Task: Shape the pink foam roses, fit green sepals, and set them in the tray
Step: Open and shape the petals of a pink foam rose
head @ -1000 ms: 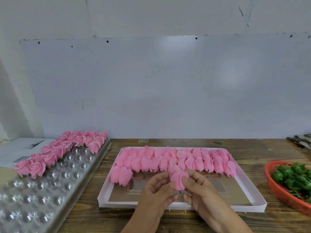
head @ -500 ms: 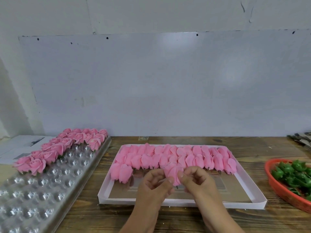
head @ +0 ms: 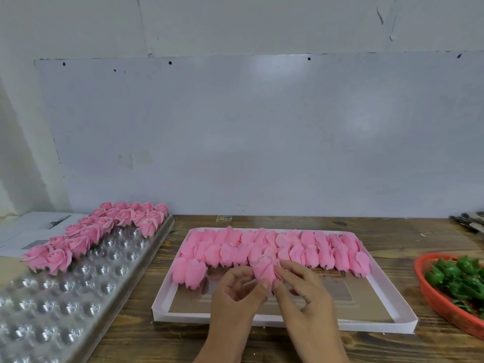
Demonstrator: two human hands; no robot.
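Both hands hold one pink foam rose bud (head: 265,268) above the white box (head: 288,322). My left hand (head: 235,292) pinches its lower left side and my right hand (head: 301,289) pinches petals on its right. Behind it, several unshaped pink buds (head: 275,248) lie in rows in the box. Finished roses (head: 86,234) fill the far rows of the clear plastic cell tray (head: 65,297) on the left. Green sepals (head: 461,279) lie in a red basket (head: 445,307) at the right edge.
A white wall panel stands close behind the wooden table (head: 162,344). White papers (head: 34,229) lie at the far left behind the tray. Dark metal tools (head: 468,221) rest at the far right edge.
The hands and the bud have shifted slightly away from me, toward the rows of buds. The fingers have worked at the petals, and the bud looks more opened.
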